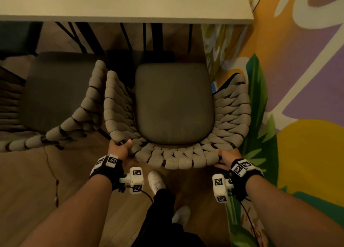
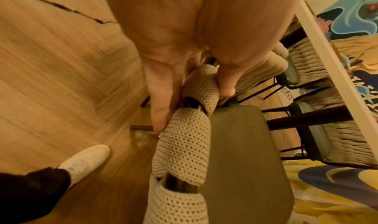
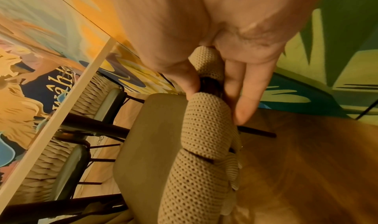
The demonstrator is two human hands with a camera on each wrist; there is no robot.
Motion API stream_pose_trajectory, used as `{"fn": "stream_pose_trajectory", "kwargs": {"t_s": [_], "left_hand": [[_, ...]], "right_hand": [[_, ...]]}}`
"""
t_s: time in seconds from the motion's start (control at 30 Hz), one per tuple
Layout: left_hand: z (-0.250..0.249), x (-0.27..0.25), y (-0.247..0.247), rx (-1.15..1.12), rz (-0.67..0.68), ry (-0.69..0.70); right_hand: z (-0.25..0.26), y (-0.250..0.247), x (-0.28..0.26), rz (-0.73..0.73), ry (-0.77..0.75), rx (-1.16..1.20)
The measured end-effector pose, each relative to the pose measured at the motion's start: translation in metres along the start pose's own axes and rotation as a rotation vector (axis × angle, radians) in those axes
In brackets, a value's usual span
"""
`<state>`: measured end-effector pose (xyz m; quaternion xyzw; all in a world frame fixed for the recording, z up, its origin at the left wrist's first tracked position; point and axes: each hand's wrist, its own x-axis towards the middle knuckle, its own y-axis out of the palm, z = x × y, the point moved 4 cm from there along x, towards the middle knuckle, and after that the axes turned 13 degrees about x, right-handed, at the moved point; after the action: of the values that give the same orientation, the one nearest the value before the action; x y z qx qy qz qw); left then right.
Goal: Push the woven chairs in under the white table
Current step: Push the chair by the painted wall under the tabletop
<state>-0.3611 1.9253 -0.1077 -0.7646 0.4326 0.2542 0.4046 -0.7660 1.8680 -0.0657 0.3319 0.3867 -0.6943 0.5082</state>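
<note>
A woven chair [image 1: 178,159] with a grey seat cushion [image 1: 174,103] stands in front of me, its seat just short of the white table [image 1: 121,2] edge. My left hand [image 1: 120,149] grips the left end of its curved woven backrest [image 2: 190,146], thumb on the inner side and fingers on the outer. My right hand [image 1: 226,158] grips the right end of the backrest [image 3: 204,130] the same way. A second woven chair [image 1: 74,120] stands to the left, angled and close against the first.
A painted wall [image 1: 297,79] runs close along the chair's right side. Dark table legs [image 1: 128,36] stand under the tabletop. More woven chairs [image 2: 331,138] sit on the table's far side. My white shoes [image 1: 156,180] stand on the wooden floor behind the chair.
</note>
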Motion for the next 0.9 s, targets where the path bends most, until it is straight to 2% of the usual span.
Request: {"fn": "stream_pose_trajectory", "kwargs": {"t_s": [0.1,0.2,0.3,0.53,0.67,0.9], "left_hand": [[-0.037,0.000,-0.001,-0.045,0.061,-0.015],[-0.050,0.030,0.004,-0.064,0.049,-0.047],[-0.073,-0.006,0.008,-0.056,0.105,-0.108],[-0.073,-0.014,0.011,-0.162,0.108,-0.177],[-0.065,-0.012,0.012,-0.104,0.063,-0.164],[-0.065,-0.004,0.035,-0.282,0.155,-0.319]], "right_hand": [[0.025,0.020,0.006,-0.004,0.041,0.123],[0.051,0.028,0.012,-0.052,0.053,0.097],[0.063,0.026,0.012,-0.083,0.087,0.059],[0.064,0.024,0.006,-0.065,0.082,0.133],[0.063,0.017,0.008,-0.017,0.112,0.164],[0.068,0.005,0.041,0.002,0.185,0.425]]}}
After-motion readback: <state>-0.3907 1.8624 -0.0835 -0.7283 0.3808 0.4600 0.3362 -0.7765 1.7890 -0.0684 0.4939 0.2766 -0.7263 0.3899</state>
